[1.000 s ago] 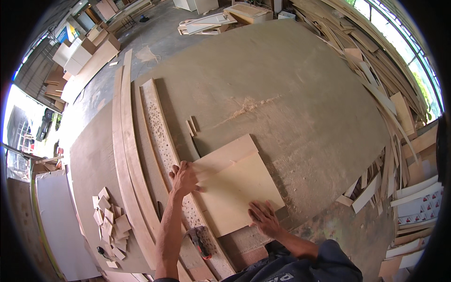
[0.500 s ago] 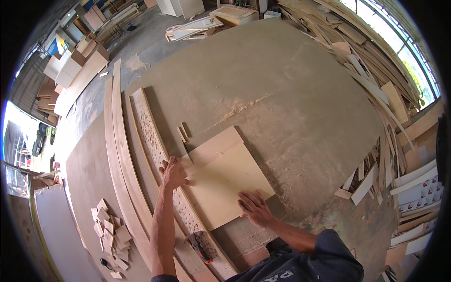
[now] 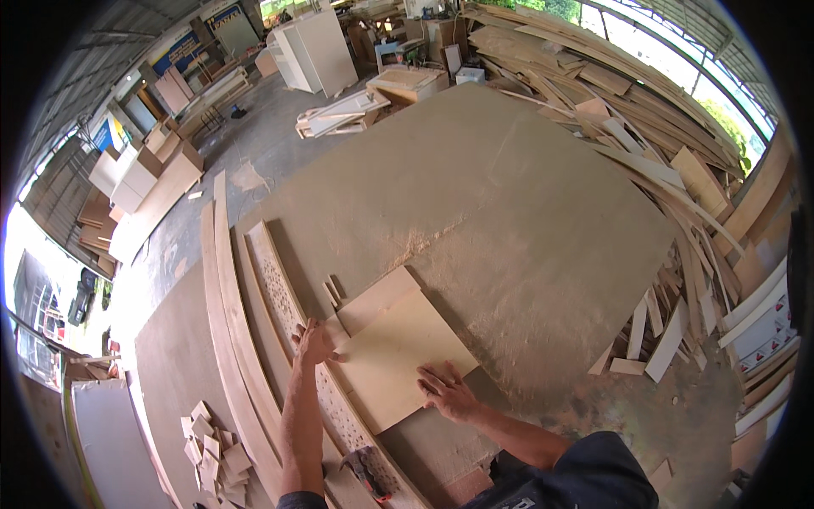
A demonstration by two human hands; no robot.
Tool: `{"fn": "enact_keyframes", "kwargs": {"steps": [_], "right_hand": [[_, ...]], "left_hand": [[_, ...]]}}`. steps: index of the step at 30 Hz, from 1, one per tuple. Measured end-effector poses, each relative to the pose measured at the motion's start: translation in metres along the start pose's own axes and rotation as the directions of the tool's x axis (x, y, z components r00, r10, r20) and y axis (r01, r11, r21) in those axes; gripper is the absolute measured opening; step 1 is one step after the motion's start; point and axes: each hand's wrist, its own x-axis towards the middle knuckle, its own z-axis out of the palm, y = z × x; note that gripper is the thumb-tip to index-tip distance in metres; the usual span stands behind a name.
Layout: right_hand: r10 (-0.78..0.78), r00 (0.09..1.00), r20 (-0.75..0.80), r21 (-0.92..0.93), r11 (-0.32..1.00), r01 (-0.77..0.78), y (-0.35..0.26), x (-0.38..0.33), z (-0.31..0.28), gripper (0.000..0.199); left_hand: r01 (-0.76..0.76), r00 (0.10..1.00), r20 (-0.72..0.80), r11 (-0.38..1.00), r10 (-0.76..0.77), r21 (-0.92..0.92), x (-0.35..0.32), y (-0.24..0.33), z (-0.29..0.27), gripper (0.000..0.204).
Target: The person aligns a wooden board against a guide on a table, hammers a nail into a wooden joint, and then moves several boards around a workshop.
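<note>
My right hand (image 3: pixel 448 393) lies with fingers spread on the near right part of a pale plywood panel (image 3: pixel 403 352). At the panel's left edge, my left hand (image 3: pixel 316 342) rests with fingers apart over the rim of a long shallow wooden piece with a speckled, dotted inside (image 3: pixel 280 284). Another thin wooden sheet (image 3: pixel 379 299) shows at the panel's far side, overlapping it. A claw hammer (image 3: pixel 365 472) with a red-and-black handle lies on the long piece, near my left forearm.
Two long boards (image 3: pixel 231 314) run along the left of the large work surface (image 3: pixel 441 178). Small wood offcuts (image 3: pixel 216 454) are heaped at near left, and thin sticks (image 3: pixel 331 291) lie beyond the panel. Scrap boards (image 3: pixel 661 187) pile up at right; a white cabinet (image 3: pixel 314 55) stands far back.
The view has tilted upward, so more of the far workshop shows. Both hands keep nearly the same places on the panel and the long piece.
</note>
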Motion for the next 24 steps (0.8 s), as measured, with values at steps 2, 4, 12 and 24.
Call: {"fn": "enact_keyframes", "kwargs": {"steps": [2, 4, 12, 24], "right_hand": [[0.016, 1.000, -0.026, 0.003, 1.000, -0.016, 0.002, 0.005, -0.002, 0.056], [0.040, 0.998, -0.045, 0.001, 0.999, -0.040, 0.005, 0.002, -0.002, 0.056], [0.057, 0.998, 0.005, 0.053, 0.997, -0.058, -0.005, -0.022, -0.002, 0.054], [0.026, 0.991, 0.134, -0.079, 0.997, -0.015, -0.040, -0.091, -0.047, 0.049]], "left_hand": [[0.018, 0.998, 0.060, 0.999, -0.020, 0.046, 0.010, 0.004, -0.005, 0.139], [0.031, 0.995, 0.094, 0.999, -0.034, 0.031, 0.016, 0.016, -0.003, 0.135], [-0.038, 0.999, 0.018, 0.999, 0.038, 0.010, -0.010, 0.008, 0.014, 0.110], [-0.065, 0.939, -0.342, 0.992, 0.023, -0.111, -0.123, 0.032, 0.028, 0.058]]}}
